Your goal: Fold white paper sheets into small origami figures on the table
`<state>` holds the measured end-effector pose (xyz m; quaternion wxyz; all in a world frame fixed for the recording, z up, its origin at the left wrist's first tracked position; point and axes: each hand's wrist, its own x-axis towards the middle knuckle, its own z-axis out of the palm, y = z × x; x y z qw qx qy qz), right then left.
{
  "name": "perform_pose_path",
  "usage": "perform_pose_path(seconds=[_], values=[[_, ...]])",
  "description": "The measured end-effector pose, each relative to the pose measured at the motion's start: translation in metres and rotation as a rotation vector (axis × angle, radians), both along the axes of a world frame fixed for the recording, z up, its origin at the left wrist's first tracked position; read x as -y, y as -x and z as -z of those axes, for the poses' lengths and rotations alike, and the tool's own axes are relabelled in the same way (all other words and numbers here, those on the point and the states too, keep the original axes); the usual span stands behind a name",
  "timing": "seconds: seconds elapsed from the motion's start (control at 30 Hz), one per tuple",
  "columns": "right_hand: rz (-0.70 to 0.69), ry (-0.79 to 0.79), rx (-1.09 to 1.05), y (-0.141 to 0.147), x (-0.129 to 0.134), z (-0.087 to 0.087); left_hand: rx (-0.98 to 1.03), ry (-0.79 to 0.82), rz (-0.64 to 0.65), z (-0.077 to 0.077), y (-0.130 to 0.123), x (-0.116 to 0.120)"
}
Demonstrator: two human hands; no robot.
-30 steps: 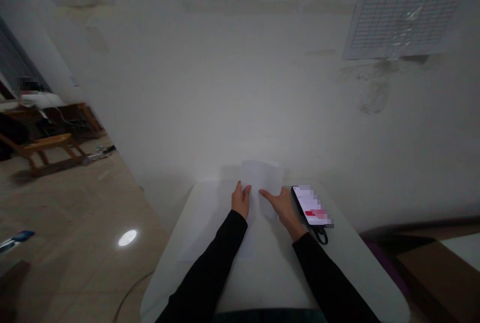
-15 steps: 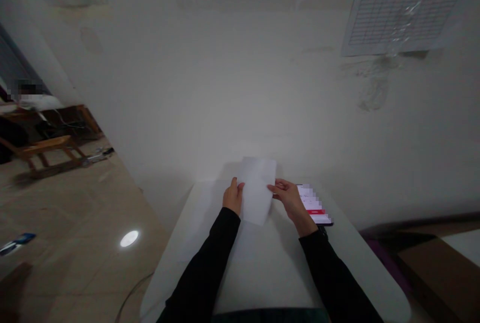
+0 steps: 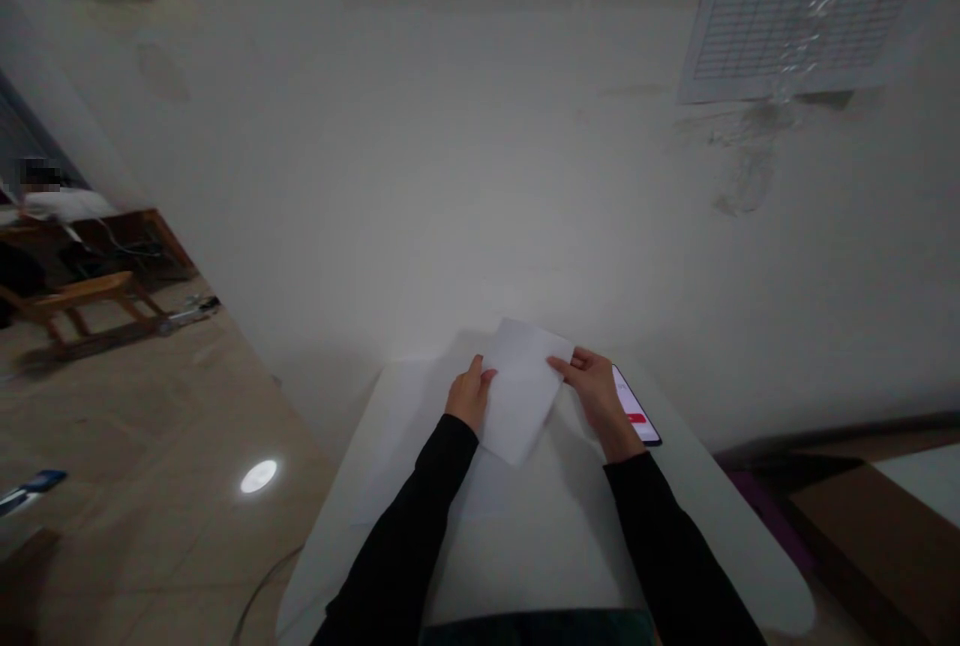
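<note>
A white sheet of paper (image 3: pixel 523 386) is held up a little above the white table (image 3: pixel 540 566), tilted clockwise. My left hand (image 3: pixel 469 396) pinches its left edge, thumb in front and the other fingers mostly hidden behind. At the upper right edge, my right hand (image 3: pixel 592 381) grips the sheet between thumb and fingers. Just behind my right wrist lies a phone (image 3: pixel 637 416) with a lit white and red screen, partly covered by that hand. More white paper (image 3: pixel 405 436) lies flat on the table to the left, its outline faint.
A white wall (image 3: pixel 480 176) rises behind the table, with a printed grid sheet (image 3: pixel 802 16) taped at upper right. Cardboard (image 3: pixel 877 536) stands right of the table. On the left are a tiled floor (image 3: pixel 187 456), a wooden stool (image 3: pixel 90 296), a cable (image 3: pixel 262 586) and a person (image 3: pixel 64 201).
The held sheet has turned clockwise, its top moving right and its lower end left. My right hand has shifted right and now covers more of the phone. The camera view has shifted slightly.
</note>
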<state>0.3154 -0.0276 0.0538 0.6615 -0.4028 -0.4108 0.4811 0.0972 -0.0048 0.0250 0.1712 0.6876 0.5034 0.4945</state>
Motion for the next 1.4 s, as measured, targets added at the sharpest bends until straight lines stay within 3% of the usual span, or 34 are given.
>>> perform_pose_path(seconds=[0.07, 0.27, 0.4, 0.53, 0.6, 0.73, 0.8, 1.0, 1.17, 1.33, 1.4], values=[[0.06, -0.011, -0.051, -0.005, -0.003, 0.002, -0.027, 0.027, -0.002, -0.001, -0.001, 0.001], [0.164, -0.065, -0.055, -0.017, -0.01, 0.01, -0.351, 0.111, -0.002, -0.006, 0.0, 0.003], [0.13, -0.062, -0.018, -0.016, -0.007, 0.007, -0.398, 0.087, -0.018, -0.008, -0.001, 0.005], [0.246, -0.101, -0.12, -0.015, -0.003, 0.001, -0.409, 0.099, -0.058, -0.011, -0.001, 0.006], [0.208, -0.077, -0.147, -0.008, -0.002, 0.0, -0.395, 0.105, -0.119, -0.014, 0.002, 0.006], [-0.142, 0.04, 0.028, 0.015, 0.002, 0.004, -0.36, 0.084, -0.205, -0.019, 0.008, 0.005], [-0.198, 0.03, 0.067, 0.023, 0.003, 0.005, -0.365, 0.076, -0.215, -0.021, 0.008, 0.006], [0.013, 0.012, 0.055, 0.035, 0.007, 0.007, -0.394, 0.072, -0.25, -0.025, 0.005, 0.011], [-0.18, 0.099, 0.053, 0.05, 0.012, 0.011, -0.373, 0.107, -0.32, -0.024, 0.018, 0.007], [-0.043, 0.108, 0.107, 0.055, 0.011, 0.02, -0.372, 0.121, -0.333, -0.02, 0.019, 0.005], [-0.062, 0.133, 0.092, 0.058, 0.011, 0.023, -0.372, 0.124, -0.335, -0.019, 0.018, 0.005]])
